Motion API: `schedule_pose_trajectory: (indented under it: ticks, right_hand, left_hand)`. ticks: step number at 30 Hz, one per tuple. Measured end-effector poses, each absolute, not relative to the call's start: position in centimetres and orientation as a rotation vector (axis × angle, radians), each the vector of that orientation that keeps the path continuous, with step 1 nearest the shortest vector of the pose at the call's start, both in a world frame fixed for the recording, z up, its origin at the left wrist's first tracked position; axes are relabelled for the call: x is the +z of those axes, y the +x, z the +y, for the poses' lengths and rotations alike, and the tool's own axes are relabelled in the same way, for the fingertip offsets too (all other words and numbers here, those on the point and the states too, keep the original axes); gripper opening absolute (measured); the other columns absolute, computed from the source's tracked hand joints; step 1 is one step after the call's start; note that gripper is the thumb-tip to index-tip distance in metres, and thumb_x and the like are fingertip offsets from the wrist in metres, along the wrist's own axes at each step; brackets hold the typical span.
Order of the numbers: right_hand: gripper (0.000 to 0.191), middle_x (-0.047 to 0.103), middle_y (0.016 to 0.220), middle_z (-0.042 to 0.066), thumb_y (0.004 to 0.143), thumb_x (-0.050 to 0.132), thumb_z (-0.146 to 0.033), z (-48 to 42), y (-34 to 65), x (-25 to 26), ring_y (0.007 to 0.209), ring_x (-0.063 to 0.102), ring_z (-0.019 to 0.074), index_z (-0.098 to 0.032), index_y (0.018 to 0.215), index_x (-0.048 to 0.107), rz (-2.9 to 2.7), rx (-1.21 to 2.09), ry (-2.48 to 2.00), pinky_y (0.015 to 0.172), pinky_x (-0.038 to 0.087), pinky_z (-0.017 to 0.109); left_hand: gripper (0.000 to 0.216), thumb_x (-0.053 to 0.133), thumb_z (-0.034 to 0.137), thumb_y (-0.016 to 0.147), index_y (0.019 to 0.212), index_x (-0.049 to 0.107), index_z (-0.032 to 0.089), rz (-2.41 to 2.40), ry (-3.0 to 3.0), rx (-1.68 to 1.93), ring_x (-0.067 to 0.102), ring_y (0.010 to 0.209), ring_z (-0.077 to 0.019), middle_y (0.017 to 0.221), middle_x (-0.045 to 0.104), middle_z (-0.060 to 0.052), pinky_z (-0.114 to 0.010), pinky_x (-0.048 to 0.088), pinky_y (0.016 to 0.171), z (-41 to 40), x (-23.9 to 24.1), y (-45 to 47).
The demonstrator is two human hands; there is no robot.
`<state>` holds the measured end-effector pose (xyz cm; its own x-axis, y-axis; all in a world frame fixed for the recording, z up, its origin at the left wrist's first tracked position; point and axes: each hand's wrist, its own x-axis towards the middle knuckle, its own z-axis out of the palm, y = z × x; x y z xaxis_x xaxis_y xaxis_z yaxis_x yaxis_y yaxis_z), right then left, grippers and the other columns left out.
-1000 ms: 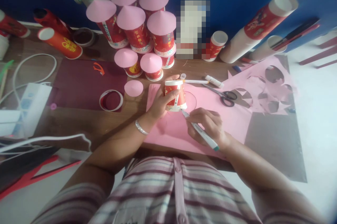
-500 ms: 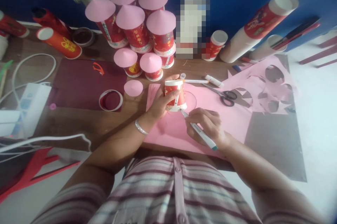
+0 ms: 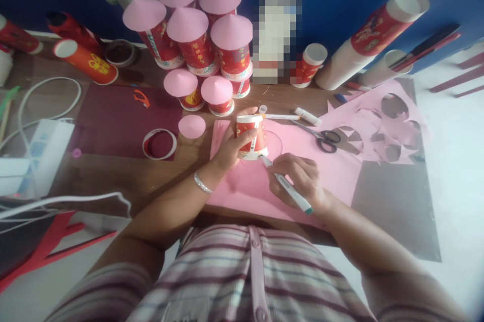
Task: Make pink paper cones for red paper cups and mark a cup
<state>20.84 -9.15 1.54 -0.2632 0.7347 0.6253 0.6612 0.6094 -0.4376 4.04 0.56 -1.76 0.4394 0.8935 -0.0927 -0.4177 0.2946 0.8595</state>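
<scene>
My left hand (image 3: 231, 146) is closed around a short red and white paper tube (image 3: 246, 141), thumb across its front. My right hand (image 3: 297, 178) grips a white marker pen (image 3: 294, 194) with a green end; its tip touches or nearly touches the white band low on the tube. Below both hands lies a sheet of pink paper (image 3: 325, 188), with a drawn circle partly showing beside the tube. A small pink paper cone (image 3: 191, 126) sits just left of my left hand.
Behind stand several red tubes with pink cone tops (image 3: 188, 24). Scissors (image 3: 325, 140), a glue stick (image 3: 307, 116) and pink paper with cut-out holes (image 3: 378, 115) lie to the right. Left are a tape ring (image 3: 159, 144) and a white power strip (image 3: 47, 153). Tall tubes (image 3: 372, 40) stand back right.
The marker tip has shifted very slightly right along the tube's lower band. My left hand and the tube look unmoved.
</scene>
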Motion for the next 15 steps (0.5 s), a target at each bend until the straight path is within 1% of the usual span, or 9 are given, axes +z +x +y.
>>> schedule_pose_trajectory:
  ticks: [5, 8, 11, 15]
  right_hand:
    - [0.022, 0.065, 0.077, -0.002, 0.087, 0.061, -0.003, -9.13, 20.81, 1.79, 0.058, 0.061, 0.0113, -0.022, 0.098, 0.056, -1.988, 0.105, -1.123, 0.051, 0.048, 0.023]
    - [0.023, 0.063, 0.075, -0.002, 0.085, 0.060, -0.002, -9.18, 20.76, 1.89, 0.057, 0.059, 0.0112, -0.022, 0.097, 0.056, -1.971, 0.096, -1.093, 0.051, 0.047, 0.024]
    - [0.024, 0.060, 0.071, -0.002, 0.084, 0.060, -0.001, -9.27, 20.74, 1.99, 0.057, 0.059, 0.0119, -0.022, 0.097, 0.057, -1.937, 0.084, -1.060, 0.050, 0.047, 0.024]
    - [0.020, 0.063, 0.074, 0.000, 0.090, 0.060, -0.005, -9.30, 20.89, 2.08, 0.061, 0.062, 0.0132, -0.021, 0.102, 0.059, -1.902, 0.075, -1.037, 0.053, 0.052, 0.024]
  left_hand:
    - [0.057, 0.081, 0.043, 0.085, 0.135, 0.062, 0.025, 0.642, 0.873, 0.954, 0.076, 0.097, -0.0258, 0.114, 0.075, -0.007, -0.039, 0.060, 0.084, 0.62, -1.87, 4.07]
    - [0.060, 0.082, 0.044, 0.083, 0.136, 0.062, 0.024, 0.643, 0.853, 0.966, 0.076, 0.102, -0.0278, 0.115, 0.075, -0.008, -0.043, 0.060, 0.089, 0.68, -1.81, 4.14]
    - [0.060, 0.084, 0.041, 0.081, 0.134, 0.064, 0.024, 0.645, 0.829, 1.000, 0.074, 0.107, -0.0283, 0.114, 0.075, -0.008, -0.042, 0.060, 0.090, 0.76, -1.80, 4.20]
    - [0.058, 0.085, 0.041, 0.079, 0.130, 0.064, 0.024, 0.634, 0.772, 0.994, 0.076, 0.101, -0.0269, 0.112, 0.076, -0.008, -0.042, 0.061, 0.087, 0.82, -1.80, 4.27]
